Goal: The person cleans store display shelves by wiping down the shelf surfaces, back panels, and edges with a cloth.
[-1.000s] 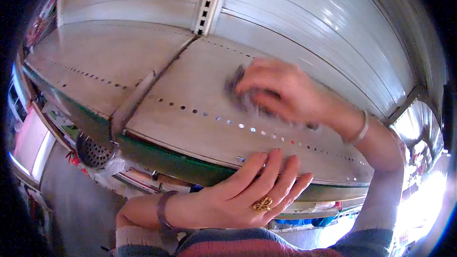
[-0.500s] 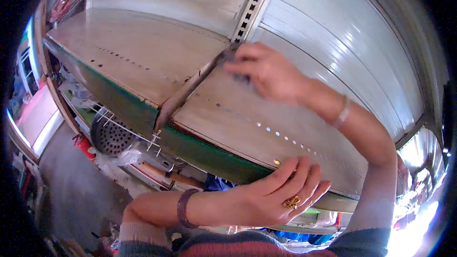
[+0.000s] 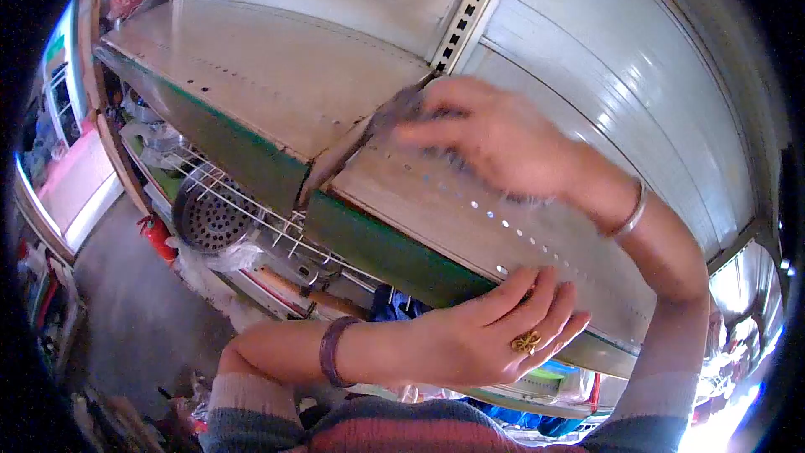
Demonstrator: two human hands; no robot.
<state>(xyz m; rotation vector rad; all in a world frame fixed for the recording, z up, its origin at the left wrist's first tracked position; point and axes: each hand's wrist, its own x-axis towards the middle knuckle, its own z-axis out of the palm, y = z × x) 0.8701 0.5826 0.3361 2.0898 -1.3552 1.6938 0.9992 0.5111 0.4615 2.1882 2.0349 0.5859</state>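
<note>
My right hand (image 3: 495, 138) is curled round a dark grey cloth (image 3: 402, 113), blurred by motion, over the inner left corner of the right metal shelf panel (image 3: 419, 205). A row of small holes runs along that panel. Bare-fingered except for a gold ring, my left hand (image 3: 511, 327) rests with spread fingers on the front edge of the same panel. A dark gap separates it from the left shelf panel (image 3: 260, 67). A slotted upright (image 3: 470, 13) stands behind the joint.
Under the shelf are a wire rack (image 3: 293, 235), a round perforated dark pan (image 3: 214, 214) and blue fabric (image 3: 394, 304). A red fire extinguisher (image 3: 157, 239) stands by the floor at the left. Ribbed metal panels (image 3: 620, 75) form the back wall.
The view has shifted, showing more of the left panel and lower rack. My right hand has moved with the cloth from mid-panel to the inner left corner. My left hand stays at the front edge.
</note>
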